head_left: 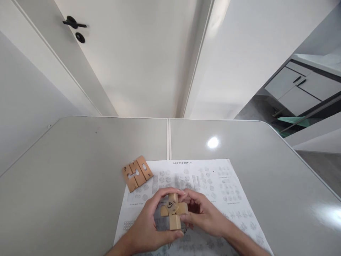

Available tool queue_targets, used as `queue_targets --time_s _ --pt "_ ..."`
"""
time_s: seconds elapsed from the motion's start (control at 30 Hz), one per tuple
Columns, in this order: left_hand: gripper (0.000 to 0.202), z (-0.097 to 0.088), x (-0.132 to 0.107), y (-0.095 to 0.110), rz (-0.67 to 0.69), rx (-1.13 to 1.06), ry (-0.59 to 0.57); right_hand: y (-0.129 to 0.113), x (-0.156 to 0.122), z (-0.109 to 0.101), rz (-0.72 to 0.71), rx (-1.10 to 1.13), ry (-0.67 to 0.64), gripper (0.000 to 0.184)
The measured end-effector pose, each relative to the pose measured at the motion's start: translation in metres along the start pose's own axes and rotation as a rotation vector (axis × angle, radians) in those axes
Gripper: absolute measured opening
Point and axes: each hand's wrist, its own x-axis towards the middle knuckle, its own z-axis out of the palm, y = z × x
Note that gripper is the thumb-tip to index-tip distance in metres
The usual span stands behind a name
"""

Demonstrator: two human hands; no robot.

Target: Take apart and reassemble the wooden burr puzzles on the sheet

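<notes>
Between my two hands is a wooden burr puzzle [174,212], a cross of interlocked pale blocks with a black handwritten mark on its middle piece. My left hand [149,217] curls round it from the left, thumb at the bottom block and fingers over the top one. From the right, my right hand [202,211] pinches the side block between thumb and fingers. Some right fingertips are hidden behind the puzzle. Beneath the hands lies a large printed sheet [226,202] covered in small diagrams.
Several flat brown wooden pieces [137,173] with slots and handwritten marks lie together on the sheet's upper left corner. The grey table [80,170] has a seam down its far half. Beyond it stand a white door [138,53] and, at right, a low cabinet [298,85].
</notes>
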Motion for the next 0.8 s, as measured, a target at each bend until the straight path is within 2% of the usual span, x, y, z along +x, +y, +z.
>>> queue_targets --time_s 0.13,0.3,0.4,0.5,0.63,0.8 --pt "0.068 0.0005 0.0004 -0.0015 -0.009 -0.016 0.016 0.0012 0.0011 0.0015 0.011 -0.018 0.03 0.035" --pt "0.066 0.0027 0.0023 -0.0006 -0.015 0.016 0.081 0.0066 0.0008 0.0036 -0.069 -0.035 0.123 0.034" --pt "0.065 0.0036 0.0032 0.0002 -0.021 0.039 0.114 0.0071 0.0012 0.0035 -0.073 -0.073 0.13 0.032" --pt "0.064 0.0032 0.003 -0.0012 -0.021 0.037 0.135 0.0049 0.0016 0.0021 -0.094 -0.193 0.112 0.025" --pt "0.065 0.0024 0.0023 -0.0046 -0.013 0.036 0.144 0.0042 0.0015 -0.0008 -0.156 -0.442 0.175 0.017" --pt "0.066 0.0032 0.0022 -0.0034 -0.03 0.053 0.14 0.0088 0.0012 -0.0031 -0.151 -0.424 0.196 0.019"
